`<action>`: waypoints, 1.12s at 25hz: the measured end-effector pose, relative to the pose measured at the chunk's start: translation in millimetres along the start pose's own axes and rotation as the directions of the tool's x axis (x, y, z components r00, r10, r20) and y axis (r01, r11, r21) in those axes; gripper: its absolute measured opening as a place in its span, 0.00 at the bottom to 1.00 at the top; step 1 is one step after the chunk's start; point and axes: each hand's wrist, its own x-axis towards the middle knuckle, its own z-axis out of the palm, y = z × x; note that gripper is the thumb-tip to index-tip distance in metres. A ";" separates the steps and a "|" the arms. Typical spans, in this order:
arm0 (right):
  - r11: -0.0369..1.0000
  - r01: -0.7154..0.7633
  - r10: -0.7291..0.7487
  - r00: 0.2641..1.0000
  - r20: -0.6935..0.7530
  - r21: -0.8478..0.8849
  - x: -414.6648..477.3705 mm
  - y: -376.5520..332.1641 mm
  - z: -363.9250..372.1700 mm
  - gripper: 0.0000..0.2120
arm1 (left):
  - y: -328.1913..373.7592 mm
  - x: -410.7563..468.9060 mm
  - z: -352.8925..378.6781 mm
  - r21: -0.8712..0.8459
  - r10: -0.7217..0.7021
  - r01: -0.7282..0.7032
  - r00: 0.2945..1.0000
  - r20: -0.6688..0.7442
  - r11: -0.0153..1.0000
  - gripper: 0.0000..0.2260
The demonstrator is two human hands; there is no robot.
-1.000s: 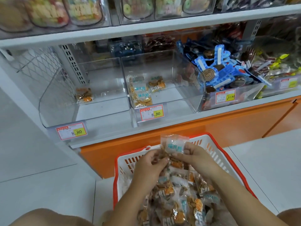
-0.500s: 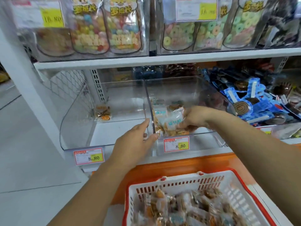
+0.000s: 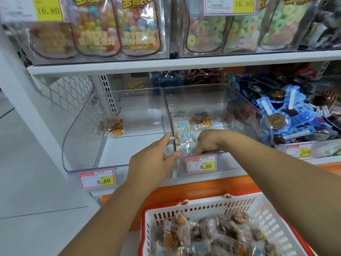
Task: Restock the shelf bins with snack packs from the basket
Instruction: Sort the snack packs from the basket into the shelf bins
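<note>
A white basket with a red rim sits low in front of me, holding several clear snack packs. On the shelf, the clear middle bin has a few packs on its floor. My right hand reaches into this bin at its front and holds a snack pack down among the others. My left hand touches the front edge of the wall between the middle bin and the left bin. A single pack lies in the left bin.
The bin to the right is heaped with blue-wrapped sweets. Bags of coloured sweets stand on the upper shelf. Price tags clip onto the bin fronts. An orange base runs under the shelf.
Both hands came up from the basket to the shelf. My right hand carried a pack into the middle bin and has lowered it towards the front. My left hand moved to the bin wall.
</note>
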 end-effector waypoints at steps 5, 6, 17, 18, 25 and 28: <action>0.677 0.568 0.140 0.524 -0.840 0.468 -62.5 32.5 24.0 0.17 | 7.5 -30.9 10.6 -0.157 0.092 -0.182 0.884 -0.459 0.971 0.19; 0.597 0.667 0.214 0.404 -0.889 0.446 -74.4 43.3 47.2 0.11 | 10.6 -39.6 17.3 -0.136 0.146 -0.247 0.847 -0.511 0.960 0.16; 0.903 0.042 -0.107 0.986 0.129 0.428 -106.0 92.4 291.5 0.18 | 12.2 -161.9 172.5 -0.165 0.042 0.028 0.914 0.403 0.986 0.15; 0.934 0.050 -0.109 0.983 0.149 0.352 -106.8 90.0 296.2 0.19 | 10.4 -169.8 178.1 -0.165 0.030 0.050 0.895 0.446 0.985 0.14; 0.713 0.003 0.055 0.997 -0.060 0.701 -106.5 101.3 280.6 0.15 | 5.6 -168.9 176.8 -0.319 -0.112 0.245 0.917 0.382 0.915 0.17; 0.341 0.041 0.103 0.991 -0.081 0.939 -106.7 105.2 272.5 0.15 | 10.2 -164.7 170.4 -0.502 -0.174 0.516 0.797 0.578 0.694 0.23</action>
